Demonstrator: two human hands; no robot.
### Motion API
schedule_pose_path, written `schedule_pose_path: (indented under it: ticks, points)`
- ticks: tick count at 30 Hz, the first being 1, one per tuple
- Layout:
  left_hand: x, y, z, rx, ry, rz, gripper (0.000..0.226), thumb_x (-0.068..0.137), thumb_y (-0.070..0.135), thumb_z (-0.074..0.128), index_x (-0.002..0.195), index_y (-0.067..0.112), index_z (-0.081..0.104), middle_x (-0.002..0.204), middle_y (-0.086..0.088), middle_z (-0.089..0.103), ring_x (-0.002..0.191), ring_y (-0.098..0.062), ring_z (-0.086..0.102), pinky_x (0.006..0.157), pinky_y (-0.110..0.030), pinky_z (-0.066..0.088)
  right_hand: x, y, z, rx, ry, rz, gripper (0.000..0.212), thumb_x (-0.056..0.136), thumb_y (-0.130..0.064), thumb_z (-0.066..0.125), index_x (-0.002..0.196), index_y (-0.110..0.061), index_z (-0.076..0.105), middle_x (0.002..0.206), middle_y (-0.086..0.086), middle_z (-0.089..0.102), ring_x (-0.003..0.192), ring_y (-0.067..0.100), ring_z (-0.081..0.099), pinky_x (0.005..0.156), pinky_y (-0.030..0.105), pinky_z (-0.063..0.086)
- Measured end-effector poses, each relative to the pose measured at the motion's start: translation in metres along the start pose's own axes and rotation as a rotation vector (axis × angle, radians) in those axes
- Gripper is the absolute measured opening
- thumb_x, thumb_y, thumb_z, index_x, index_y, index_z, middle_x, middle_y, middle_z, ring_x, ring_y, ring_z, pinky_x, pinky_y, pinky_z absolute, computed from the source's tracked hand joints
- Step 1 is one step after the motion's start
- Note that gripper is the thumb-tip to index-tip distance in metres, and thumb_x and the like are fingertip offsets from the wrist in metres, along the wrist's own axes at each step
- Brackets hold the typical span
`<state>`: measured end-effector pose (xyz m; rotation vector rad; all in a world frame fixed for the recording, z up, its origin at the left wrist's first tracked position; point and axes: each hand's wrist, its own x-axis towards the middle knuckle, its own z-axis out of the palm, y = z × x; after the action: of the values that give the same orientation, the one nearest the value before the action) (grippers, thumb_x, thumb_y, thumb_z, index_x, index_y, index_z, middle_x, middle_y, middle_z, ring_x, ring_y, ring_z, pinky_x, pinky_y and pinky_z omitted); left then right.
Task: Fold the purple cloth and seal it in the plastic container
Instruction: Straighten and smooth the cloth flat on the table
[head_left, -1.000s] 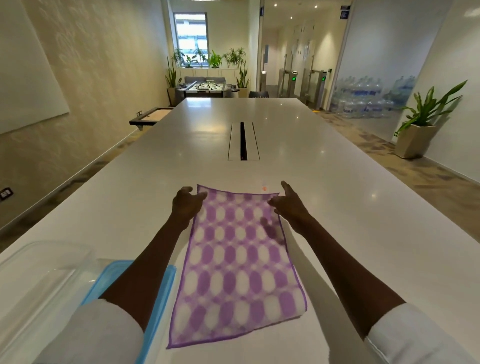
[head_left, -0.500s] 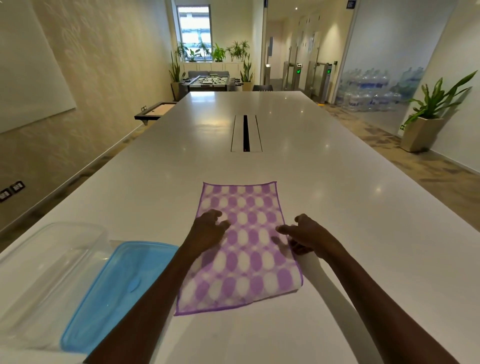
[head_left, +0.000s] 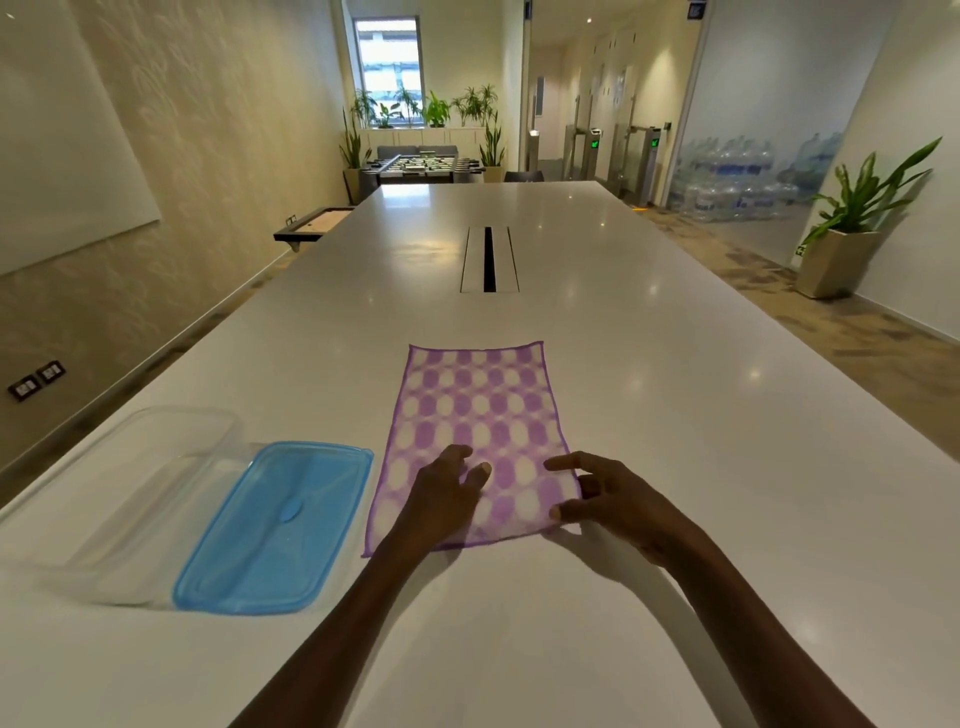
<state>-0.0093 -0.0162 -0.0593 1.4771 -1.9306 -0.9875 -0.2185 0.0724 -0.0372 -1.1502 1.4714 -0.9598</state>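
The purple cloth (head_left: 478, 410), patterned with white ovals, lies flat on the white table (head_left: 675, 415) as a long rectangle pointing away from me. My left hand (head_left: 447, 496) rests palm down on its near end, fingers spread. My right hand (head_left: 608, 499) hovers at the near right corner, thumb and fingers around the cloth's edge; whether it pinches the edge is unclear. A clear plastic container (head_left: 150, 467) stands to the left, with its blue lid (head_left: 275, 525) lying flat beside it, between container and cloth.
A cable slot (head_left: 488, 259) runs along the table's middle beyond the cloth. The table's left edge passes close to the container. A potted plant (head_left: 852, 228) stands on the floor at the right, by the wall.
Both hands slid from the cloth's far corners back to its near end. The view shifted, so the container and lid now show fully at the left.
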Motion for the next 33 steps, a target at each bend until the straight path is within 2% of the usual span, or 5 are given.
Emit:
schedule_pose_path:
  ticks: [6,14,22,29,33]
  points:
    - [-0.047,0.009,0.005,0.306,-0.159,0.185,0.117,0.045,0.084,0.067,0.144,0.039,0.022,0.145,0.008,0.046,0.129,-0.016,0.048,0.103,-0.036,0.043,-0.013,0.003,0.015,0.166,0.157,-0.050,0.019,0.089,0.007,0.061,0.102,-0.005,0.068,0.099,0.018,0.064,0.066,0.021,0.071,0.070,0.041,0.062]
    - [-0.070,-0.018,-0.004,0.378,0.213,0.420,0.034,0.082,0.016,0.055,0.111,0.029,0.068,0.114,0.010,0.071,0.105,-0.011,0.064,0.091,-0.023,0.045,-0.037,0.010,0.012,0.279,0.202,-0.024,0.016,0.079,-0.001,0.077,0.094,0.004,0.075,0.099,0.020,0.075,0.083,0.020,0.075,0.068,0.018,0.057]
    - [-0.090,-0.039,-0.022,0.315,0.245,0.475,0.022,0.088,0.015,0.056,0.096,0.028,0.071,0.089,0.012,0.073,0.081,-0.005,0.066,0.073,-0.022,0.052,-0.061,0.033,0.011,-0.421,0.277,-0.318,0.022,0.081,-0.004,0.073,0.092,-0.022,0.078,0.084,-0.004,0.072,0.072,0.004,0.068,0.067,0.024,0.052]
    - [-0.112,-0.049,-0.057,0.206,0.240,0.516,0.015,0.085,0.021,0.066,0.097,0.029,0.072,0.089,0.021,0.072,0.082,0.006,0.066,0.074,-0.014,0.050,-0.089,0.035,-0.004,-0.522,0.217,-0.452,0.013,0.084,-0.015,0.075,0.091,-0.025,0.080,0.135,-0.015,0.052,0.117,0.003,0.052,0.075,0.031,0.052]
    - [-0.120,-0.043,-0.080,0.094,0.189,0.511,0.011,0.082,0.024,0.072,0.093,0.026,0.075,0.085,0.019,0.074,0.083,0.002,0.069,0.073,-0.013,0.051,-0.101,0.024,-0.024,-0.431,0.072,-0.458,0.016,0.085,-0.018,0.073,0.097,-0.026,0.079,0.119,-0.020,0.069,0.123,-0.007,0.052,0.089,0.013,0.046]
